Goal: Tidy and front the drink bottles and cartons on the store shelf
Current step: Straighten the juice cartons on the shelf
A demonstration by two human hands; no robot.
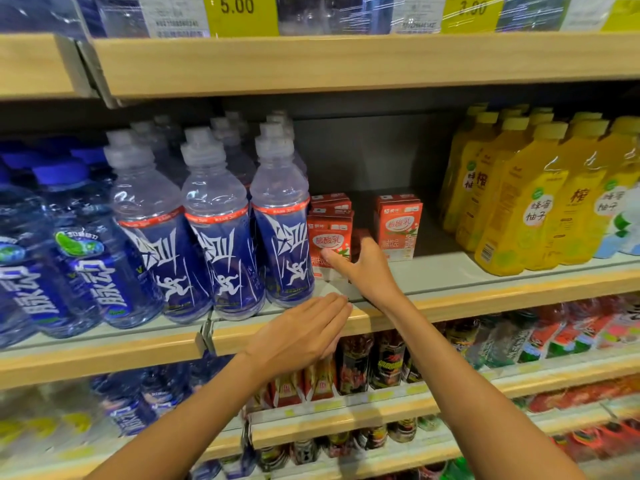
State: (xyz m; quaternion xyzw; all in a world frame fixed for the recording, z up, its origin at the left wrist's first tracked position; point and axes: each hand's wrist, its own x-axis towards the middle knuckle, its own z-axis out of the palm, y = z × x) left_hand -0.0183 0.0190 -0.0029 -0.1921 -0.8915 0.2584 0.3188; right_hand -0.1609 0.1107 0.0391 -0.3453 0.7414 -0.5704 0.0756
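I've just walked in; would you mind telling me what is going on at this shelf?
A person is tidying drinks on the shelf. Their right hand grips the front red carton beside the blue sports bottles, thumb on its face and fingers round its right side. Their left hand is open and flat at the shelf's front edge, holding nothing. A second group of red cartons stands apart to the right, short of the yellow bottles.

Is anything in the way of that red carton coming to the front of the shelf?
No drink stands before the carton held by the right hand; the strip of shelf ahead is bare. Only the left hand is flat at the front edge, fingertips just before it.
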